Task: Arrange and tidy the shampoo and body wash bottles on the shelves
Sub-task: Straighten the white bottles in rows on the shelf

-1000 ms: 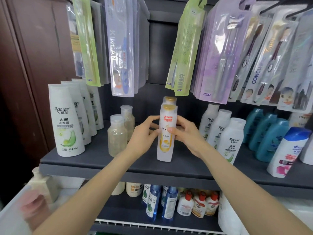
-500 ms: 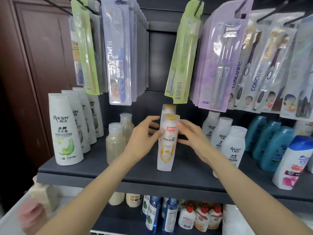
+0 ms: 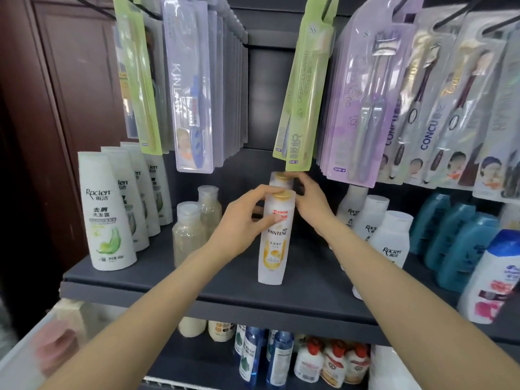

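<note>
a white pantene bottle [image 3: 274, 239] with a gold cap was held upright on the dark shelf [image 3: 197, 288], gripped near its top by the curled fingers and thumb of the left hand [image 3: 242, 223]. a second gold-capped bottle [image 3: 280, 180] just behind it was reached by the right hand [image 3: 312, 198]; its grip could not be told. white bottles [image 3: 105, 215] marked "raclen" were ranged at the left, and toothbrush packs [image 3: 433, 108] printed "concu" were hung above.

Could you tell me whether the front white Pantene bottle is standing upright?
Upright: the white, gold-capped Pantene bottle stands base-down on the dark grey shelf, gripped by the left hand.
</note>
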Tool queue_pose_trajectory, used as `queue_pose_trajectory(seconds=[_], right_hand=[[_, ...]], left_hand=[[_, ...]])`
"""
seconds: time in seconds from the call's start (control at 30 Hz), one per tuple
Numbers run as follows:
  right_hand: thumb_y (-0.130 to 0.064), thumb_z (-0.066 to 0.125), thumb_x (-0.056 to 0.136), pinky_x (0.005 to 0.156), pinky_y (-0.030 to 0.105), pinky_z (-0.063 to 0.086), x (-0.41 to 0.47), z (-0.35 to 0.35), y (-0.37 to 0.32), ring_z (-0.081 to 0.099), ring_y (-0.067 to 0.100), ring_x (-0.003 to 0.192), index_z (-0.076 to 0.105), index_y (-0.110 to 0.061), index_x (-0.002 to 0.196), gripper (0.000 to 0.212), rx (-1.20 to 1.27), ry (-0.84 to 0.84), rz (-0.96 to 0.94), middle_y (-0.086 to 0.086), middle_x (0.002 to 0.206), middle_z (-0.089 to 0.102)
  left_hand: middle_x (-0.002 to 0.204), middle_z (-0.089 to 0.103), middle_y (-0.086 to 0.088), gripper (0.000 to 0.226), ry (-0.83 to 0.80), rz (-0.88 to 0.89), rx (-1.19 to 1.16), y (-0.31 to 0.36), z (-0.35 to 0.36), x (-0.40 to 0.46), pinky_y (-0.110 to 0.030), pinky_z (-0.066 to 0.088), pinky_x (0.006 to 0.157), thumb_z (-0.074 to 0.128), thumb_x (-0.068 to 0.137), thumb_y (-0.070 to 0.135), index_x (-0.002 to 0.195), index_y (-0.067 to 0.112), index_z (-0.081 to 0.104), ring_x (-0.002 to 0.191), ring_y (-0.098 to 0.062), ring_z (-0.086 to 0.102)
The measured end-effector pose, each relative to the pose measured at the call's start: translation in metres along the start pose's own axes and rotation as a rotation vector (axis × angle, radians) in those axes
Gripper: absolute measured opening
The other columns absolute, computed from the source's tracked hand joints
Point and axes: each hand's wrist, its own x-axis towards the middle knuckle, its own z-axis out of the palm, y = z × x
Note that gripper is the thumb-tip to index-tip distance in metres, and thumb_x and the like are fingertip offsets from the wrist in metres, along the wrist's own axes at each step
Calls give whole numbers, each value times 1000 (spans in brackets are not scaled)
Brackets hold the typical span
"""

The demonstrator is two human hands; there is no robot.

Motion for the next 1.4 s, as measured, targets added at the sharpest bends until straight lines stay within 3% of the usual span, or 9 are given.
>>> queue_pose_trajectory(seconds=[0.23, 0.4, 0.67, 0.87, 1.03, 1.13, 1.23, 1.33, 1.4], right_hand=[[2, 60, 86, 56, 7, 44, -10, 2, -1, 58, 16, 94, 47, -14, 106, 28, 34, 151, -52, 2, 110, 57], [0, 64, 84, 82, 26, 51, -22, -10, 3, 57, 14, 95, 48, -20, 107, 35, 2, 187, -69, -2, 105, 57], [-3, 69, 82, 74, 14, 45, -48, -24, 0, 56, 10, 97, 51, -16, 120, 45, -26, 169, -88, -7, 106, 58], [-9, 73, 80, 71, 17, 48, -70, -36, -12, 56, 1, 86, 53, -21, 115, 42, -36, 180, -73, -13, 96, 57], [-16, 74, 80, 73, 21, 50, -86, -45, -31, 56, 3, 85, 54, -18, 121, 45, -66, 185, -65, -8, 102, 57], [-21, 74, 80, 67, 16, 45, -96, -52, -40, 55, 3, 84, 55, -17, 122, 46, -78, 199, -44, -7, 103, 57], [-22, 75, 80, 69, 22, 50, -106, -57, -45, 54, 1, 83, 53, -16, 124, 50, -15, 230, 34, -8, 98, 55], [-20, 77, 77, 60, 27, 52, -118, -56, -46, 60, 11, 86, 53, -16, 123, 52, 117, 249, 152, -6, 95, 55], [-20, 77, 77, 54, 25, 51, -124, -55, -46, 64, 14, 86, 57, -16, 114, 42, 166, 246, 194, -2, 97, 58]], left_hand=[[115, 61, 9, 41, 10, 17, 41, 0, 1, 1, -17, 49, 87, 66, 85, 17, 121, 31, 53, 103, -4, 58], [113, 62, 8, 41, 13, 3, 43, 0, 2, 2, -21, 50, 88, 67, 84, 14, 117, 33, 54, 101, -6, 60], [109, 64, 8, 41, 1, 0, 56, 3, -1, 4, -12, 48, 85, 69, 82, 10, 115, 31, 56, 100, -5, 61], [110, 62, 9, 43, 21, -25, 76, 7, 1, 1, -3, 44, 78, 67, 84, 12, 120, 31, 54, 97, -5, 59], [117, 58, 9, 54, 35, -81, 52, 13, 3, -2, -18, 50, 90, 67, 84, 11, 130, 32, 48, 103, -4, 58], [128, 46, 10, 67, 141, -94, 113, 21, 5, -9, -25, 40, 98, 70, 82, 16, 139, 31, 38, 115, -4, 45], [122, 48, 8, 55, 229, 17, 170, 42, 14, -28, -25, 41, 98, 67, 83, 11, 131, 27, 46, 111, -3, 47], [120, 54, 4, 44, 56, 55, 195, 58, 27, -49, -21, 42, 93, 68, 84, 18, 125, 21, 52, 103, -5, 51], [124, 51, 5, 59, -86, -24, 215, 60, 37, -59, -16, 39, 89, 72, 79, 30, 131, 22, 45, 102, -3, 48]])
